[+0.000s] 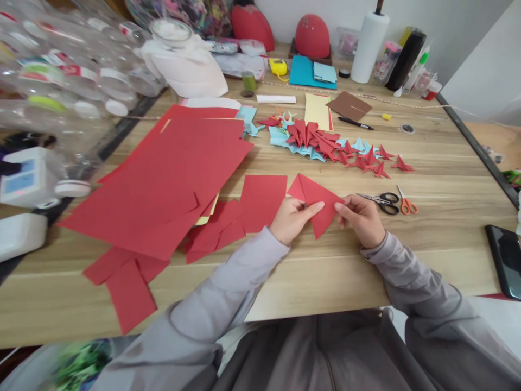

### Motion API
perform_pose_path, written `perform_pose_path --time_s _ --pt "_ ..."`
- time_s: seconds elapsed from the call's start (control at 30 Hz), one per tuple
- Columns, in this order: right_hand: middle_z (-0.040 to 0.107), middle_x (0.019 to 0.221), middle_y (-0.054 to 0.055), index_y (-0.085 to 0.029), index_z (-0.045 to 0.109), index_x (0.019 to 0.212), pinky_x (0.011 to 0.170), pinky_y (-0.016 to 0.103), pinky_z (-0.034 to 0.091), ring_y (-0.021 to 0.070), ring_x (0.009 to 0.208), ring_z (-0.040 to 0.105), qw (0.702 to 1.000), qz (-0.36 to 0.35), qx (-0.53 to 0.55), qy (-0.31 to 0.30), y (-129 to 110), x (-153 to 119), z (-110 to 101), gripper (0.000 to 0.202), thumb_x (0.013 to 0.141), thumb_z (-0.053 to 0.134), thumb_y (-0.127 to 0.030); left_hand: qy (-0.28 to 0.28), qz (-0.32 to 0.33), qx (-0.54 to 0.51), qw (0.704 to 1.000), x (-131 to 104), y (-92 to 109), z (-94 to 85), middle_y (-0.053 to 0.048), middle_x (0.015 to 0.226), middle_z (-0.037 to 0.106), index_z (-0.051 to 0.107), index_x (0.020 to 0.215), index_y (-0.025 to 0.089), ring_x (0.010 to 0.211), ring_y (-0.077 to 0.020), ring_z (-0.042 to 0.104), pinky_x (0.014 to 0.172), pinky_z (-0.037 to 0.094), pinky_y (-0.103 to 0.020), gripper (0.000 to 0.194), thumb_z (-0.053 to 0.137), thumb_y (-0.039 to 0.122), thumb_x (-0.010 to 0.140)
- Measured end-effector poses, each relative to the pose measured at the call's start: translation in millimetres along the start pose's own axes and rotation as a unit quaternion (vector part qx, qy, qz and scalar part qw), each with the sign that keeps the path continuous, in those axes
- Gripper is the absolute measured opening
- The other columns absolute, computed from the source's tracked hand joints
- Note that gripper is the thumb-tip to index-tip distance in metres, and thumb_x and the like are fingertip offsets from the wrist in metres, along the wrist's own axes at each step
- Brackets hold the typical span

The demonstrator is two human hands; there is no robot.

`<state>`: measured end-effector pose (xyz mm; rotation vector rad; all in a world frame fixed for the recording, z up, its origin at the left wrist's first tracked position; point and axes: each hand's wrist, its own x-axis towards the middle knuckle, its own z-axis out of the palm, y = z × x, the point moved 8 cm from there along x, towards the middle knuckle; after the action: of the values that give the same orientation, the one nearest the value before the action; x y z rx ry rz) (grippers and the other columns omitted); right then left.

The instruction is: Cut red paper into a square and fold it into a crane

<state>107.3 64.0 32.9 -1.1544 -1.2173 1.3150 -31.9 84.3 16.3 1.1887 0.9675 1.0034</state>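
A red sheet of paper [316,196] with a crease line is held up over the table between both hands. My left hand [293,218] pinches its lower left part, thumb lying across the front. At the right corner, my right hand [360,217] grips the sheet between thumb and fingers. Just left of it lies a flat red square of paper [264,202]. Beyond my hands, folded red paper cranes [368,158] and light-blue folded pieces [279,137] lie in a row. Black-handled scissors [388,203] and small orange scissors [406,202] rest right of my right hand.
Large red sheets [163,179] are stacked on the left, with red scraps [130,293] in front. Several plastic bottles [81,81] crowd the far left. A black pen [355,123], brown paper [350,105] and yellow tape measure [278,66] lie farther back. A phone [506,260] sits at the right edge.
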Motion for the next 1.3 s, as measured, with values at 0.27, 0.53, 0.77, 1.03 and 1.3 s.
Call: perform_pose_path --time_s 0.27,0.53,0.77,1.03,1.3 --pt "0.058 0.048 -0.004 -0.018 0.052 0.065 0.041 0.022 0.044 0.0095 0.040 0.052 1.000 0.006 0.006 -0.002 4 -1 2 0.034 0.072 0.068 -0.048 -0.066 -0.137 -0.168 0.974 -9 -14 30.4 -0.007 0.063 0.067 0.063 0.082 0.010 0.053 -0.0175 0.063 0.048 0.051 -0.028 0.037 0.073 0.040 0.065" --pt "0.058 0.055 -0.001 -0.017 0.058 0.068 0.051 0.025 0.044 0.0116 0.048 0.053 0.969 -0.072 -0.200 0.129 -7 1 -35 0.031 0.082 0.054 -0.045 -0.019 -0.127 -0.134 0.983 2 -16 16.5 0.001 0.040 0.054 0.055 0.068 0.013 0.032 -0.0086 0.046 0.032 0.031 -0.019 0.030 0.070 0.040 0.068" --pt "0.067 0.087 0.009 -0.015 0.063 0.099 0.070 0.034 0.046 0.0206 0.075 0.061 0.781 -0.116 -0.535 0.302 -26 -25 -120 0.025 0.081 0.048 -0.024 -0.003 -0.117 -0.164 0.979 7 -19 10.2 0.002 0.040 0.053 0.052 0.067 0.015 0.032 -0.0082 0.044 0.031 0.028 -0.018 0.034 0.071 0.043 0.066" --pt "0.063 0.085 0.012 -0.014 0.066 0.097 0.069 0.034 0.042 0.0236 0.079 0.057 0.719 -0.015 -0.621 0.312 -8 -45 -176 0.029 0.075 0.052 -0.027 0.007 -0.134 -0.161 0.978 10 -18 10.1 0.001 0.042 0.053 0.053 0.066 0.015 0.034 -0.0080 0.046 0.032 0.029 -0.018 0.031 0.072 0.039 0.066" --pt "0.067 0.076 0.009 -0.019 0.068 0.101 0.065 0.036 0.044 0.0271 0.077 0.062 0.712 0.069 -0.619 0.325 -12 -35 -185 0.034 0.070 0.058 -0.028 -0.005 -0.129 -0.224 0.966 25 -16 24.6 0.001 0.050 0.056 0.054 0.066 0.014 0.038 -0.0079 0.048 0.032 0.029 -0.018 0.026 0.074 0.030 0.064"
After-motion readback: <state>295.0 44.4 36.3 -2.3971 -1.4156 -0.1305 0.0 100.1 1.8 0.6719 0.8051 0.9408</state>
